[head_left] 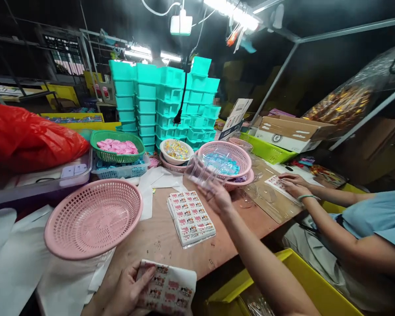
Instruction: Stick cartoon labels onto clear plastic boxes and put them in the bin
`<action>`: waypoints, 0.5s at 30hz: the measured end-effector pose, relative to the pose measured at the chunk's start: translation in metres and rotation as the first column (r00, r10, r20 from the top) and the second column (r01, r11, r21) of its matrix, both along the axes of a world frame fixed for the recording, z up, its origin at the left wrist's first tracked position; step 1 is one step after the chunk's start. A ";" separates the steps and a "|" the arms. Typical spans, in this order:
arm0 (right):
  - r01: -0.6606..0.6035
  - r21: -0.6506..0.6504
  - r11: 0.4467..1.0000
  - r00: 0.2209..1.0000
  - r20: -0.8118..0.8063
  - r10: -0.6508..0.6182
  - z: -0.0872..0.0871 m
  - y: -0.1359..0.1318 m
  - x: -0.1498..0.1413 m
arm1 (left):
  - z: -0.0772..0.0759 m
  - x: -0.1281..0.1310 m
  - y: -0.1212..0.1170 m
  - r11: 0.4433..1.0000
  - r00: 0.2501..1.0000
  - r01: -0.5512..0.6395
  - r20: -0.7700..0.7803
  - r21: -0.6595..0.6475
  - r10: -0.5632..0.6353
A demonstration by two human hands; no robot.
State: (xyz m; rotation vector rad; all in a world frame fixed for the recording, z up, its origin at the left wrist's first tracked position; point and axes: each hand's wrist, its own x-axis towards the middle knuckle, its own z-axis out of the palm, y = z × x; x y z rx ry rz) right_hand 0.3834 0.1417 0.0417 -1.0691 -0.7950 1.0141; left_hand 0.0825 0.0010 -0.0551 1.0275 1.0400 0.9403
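Observation:
My left hand (127, 287), low in the view, grips a sticker sheet (173, 285) with rows of small pink and brown pictures, thumb on top. Farther up the table my right hand (221, 199) is closed on a clear plastic shell (197, 171); whether it is one piece or several nested ones I cannot tell. This shell overlaps the near edge of a pink basket (243, 164) with blue pieces (222, 163) in it. Between my hands lies a stack of similar sticker sheets (192, 215).
An empty pink basket (94, 252) stands at left. Behind are a green basket (100, 153) of pink pieces, a white bowl (164, 154) and stacked turquoise bins (171, 94). At right a co-worker's hands (294, 184) touch a sticker sheet. A yellow crate (306, 272) is below the table edge.

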 end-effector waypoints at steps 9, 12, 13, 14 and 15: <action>-0.493 -0.242 0.836 0.631 -0.761 0.152 -0.118 -0.125 -0.163 | 0.045 -0.030 0.002 0.840 0.879 0.411 -0.397 0.354 -0.263; -0.596 -0.251 0.763 0.606 -0.764 0.222 -0.123 -0.134 -0.183 | 0.040 -0.035 0.009 0.845 0.879 0.441 -0.336 0.302 -0.338; -0.610 -0.254 0.751 0.629 -0.732 0.263 -0.124 -0.136 -0.188 | 0.039 -0.037 0.011 0.845 0.881 0.444 -0.319 0.298 -0.350; -0.612 -0.262 0.746 0.669 -0.674 0.313 -0.125 -0.137 -0.193 | 0.038 -0.038 0.013 0.843 0.882 0.445 -0.308 0.302 -0.356; -0.609 -0.275 0.744 0.724 -0.576 0.380 -0.125 -0.137 -0.197 | 0.038 -0.040 0.015 0.838 0.883 0.448 -0.301 0.312 -0.360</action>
